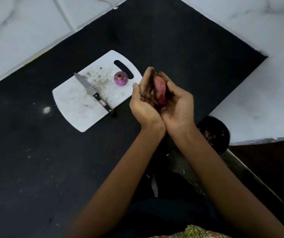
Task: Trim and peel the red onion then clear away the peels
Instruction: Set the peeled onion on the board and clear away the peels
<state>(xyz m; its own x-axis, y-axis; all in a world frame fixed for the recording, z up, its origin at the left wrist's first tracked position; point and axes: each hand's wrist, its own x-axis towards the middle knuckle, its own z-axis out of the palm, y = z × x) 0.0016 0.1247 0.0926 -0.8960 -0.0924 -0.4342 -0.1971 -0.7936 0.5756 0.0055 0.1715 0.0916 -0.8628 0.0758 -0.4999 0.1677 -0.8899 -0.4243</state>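
Reddish onion peels sit cupped between left hand and right hand, both curled around them, above the black counter. Loose skins (light, flaky) could slip out. Peeled red onion rests on the cutting board.

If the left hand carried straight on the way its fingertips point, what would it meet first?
Probably nothing soon: the left hand, cupping the onion peels with the right hand, points over bare black counter toward the white wall; depth is unclear.
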